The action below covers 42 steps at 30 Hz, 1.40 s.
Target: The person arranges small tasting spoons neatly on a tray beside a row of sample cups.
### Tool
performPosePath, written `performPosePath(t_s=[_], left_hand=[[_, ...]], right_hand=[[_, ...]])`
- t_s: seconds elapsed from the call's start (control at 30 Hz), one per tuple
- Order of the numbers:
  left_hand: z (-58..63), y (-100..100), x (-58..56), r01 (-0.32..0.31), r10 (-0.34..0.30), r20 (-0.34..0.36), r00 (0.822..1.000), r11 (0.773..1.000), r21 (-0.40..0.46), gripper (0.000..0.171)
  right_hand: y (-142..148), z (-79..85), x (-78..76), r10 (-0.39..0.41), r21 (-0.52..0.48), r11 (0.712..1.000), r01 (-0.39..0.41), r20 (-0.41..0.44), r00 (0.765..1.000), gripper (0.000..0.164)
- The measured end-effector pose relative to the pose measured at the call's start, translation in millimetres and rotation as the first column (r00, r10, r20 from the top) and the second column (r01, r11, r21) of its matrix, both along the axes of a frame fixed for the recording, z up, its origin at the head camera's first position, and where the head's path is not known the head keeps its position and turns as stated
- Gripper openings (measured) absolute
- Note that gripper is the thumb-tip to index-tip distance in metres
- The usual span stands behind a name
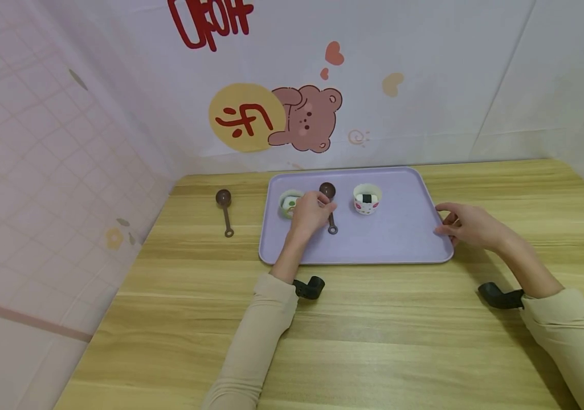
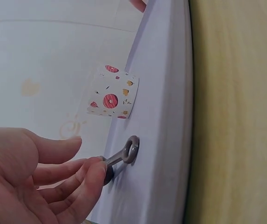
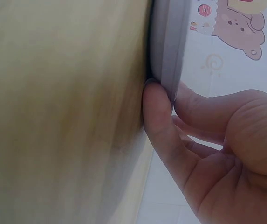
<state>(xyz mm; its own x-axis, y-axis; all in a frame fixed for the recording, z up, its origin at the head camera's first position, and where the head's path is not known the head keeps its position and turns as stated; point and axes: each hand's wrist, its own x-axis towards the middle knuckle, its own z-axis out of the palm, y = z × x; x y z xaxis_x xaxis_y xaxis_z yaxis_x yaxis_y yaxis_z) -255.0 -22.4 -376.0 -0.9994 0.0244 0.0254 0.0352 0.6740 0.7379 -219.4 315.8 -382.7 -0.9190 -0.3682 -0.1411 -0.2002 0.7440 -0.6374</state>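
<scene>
A lilac tray (image 1: 389, 245) lies on the wooden table. My right hand (image 1: 471, 226) pinches its right edge, with the thumb (image 3: 198, 109) at the rim and a finger underneath. Over the tray, my left hand (image 1: 311, 215) hovers at a brown measuring spoon (image 1: 333, 229) lying there. The left thumb (image 2: 61, 150) stands apart from the fingers; the fingertips are at the handle, and whether they touch it I cannot tell. A green-rimmed cup (image 1: 284, 208) with a white and green item is partly hidden behind the left hand. A white patterned cup (image 1: 366, 206) holds a rice-ball-shaped piece (image 1: 366, 199).
Another brown measuring spoon (image 1: 224, 213) lies on the table (image 1: 374, 341) left of the tray. A white printed cloth (image 1: 425, 114) with a bear stands behind the table. A dark wrist camera mount (image 1: 309, 287) sticks out below the left hand.
</scene>
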Motion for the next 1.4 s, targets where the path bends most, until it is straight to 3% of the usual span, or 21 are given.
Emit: performPosePath(t_s=[0.63, 1.4], left_hand=[[9.8, -7, 3.2, 0.090, -0.089, -0.045, 0.995, 0.995, 0.033, 0.024], [11.7, -17, 1.9, 0.086, -0.079, -0.109, 0.991, 0.995, 0.056, 0.020]], right_hand=[[1, 0.1, -0.2, -0.002, -0.004, 1.000, 0.002, -0.005, 1.000, 0.055], [0, -1.5, -0.9, -0.005, 0.000, 1.000, 0.005, 0.001, 1.000, 0.057]])
